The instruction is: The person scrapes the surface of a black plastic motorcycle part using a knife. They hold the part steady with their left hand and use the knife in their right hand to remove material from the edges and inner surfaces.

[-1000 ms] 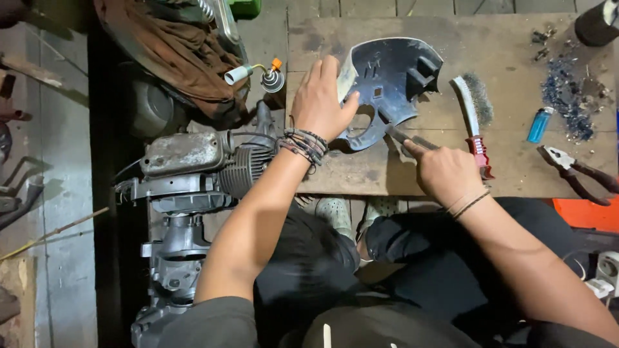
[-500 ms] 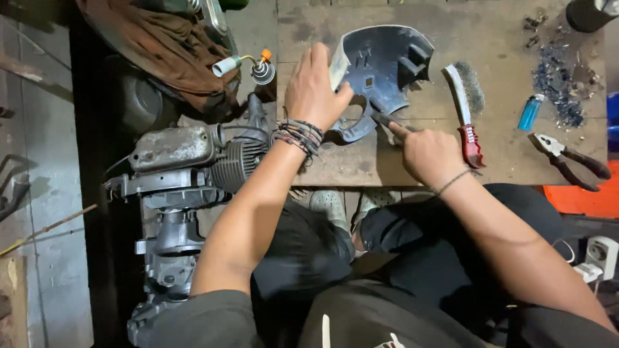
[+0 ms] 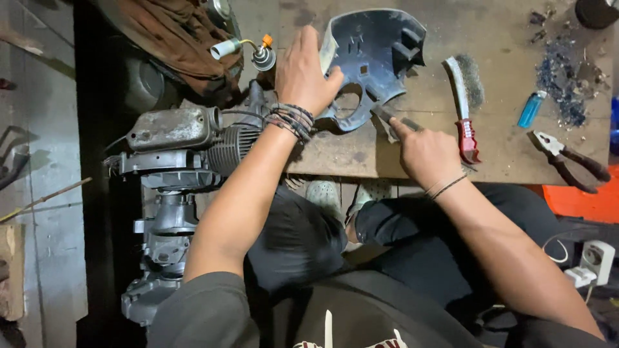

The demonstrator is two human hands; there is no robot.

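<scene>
Head view: the left hand [image 3: 302, 74] clamps one grey plastic cover [image 3: 374, 61] on the counter [image 3: 503, 154]; the right hand [image 3: 425, 154] grips a half-hidden metal tool [image 3: 387, 119] against it. One wire brush [image 3: 464, 96], one lighter [image 3: 531, 108], one pair of pliers [image 3: 570, 161].

A worn brown wooden board [image 3: 516, 148] serves as the work surface, lit brightly from above and scattered with bluish shavings at its far right. To the left of the board, a grey concrete floor [image 3: 45, 212] is seen, darkened by a band of deep shadow. Below the board's right corner, a white plastic socket block [image 3: 593, 263] is set, seemingly on the floor.
</scene>
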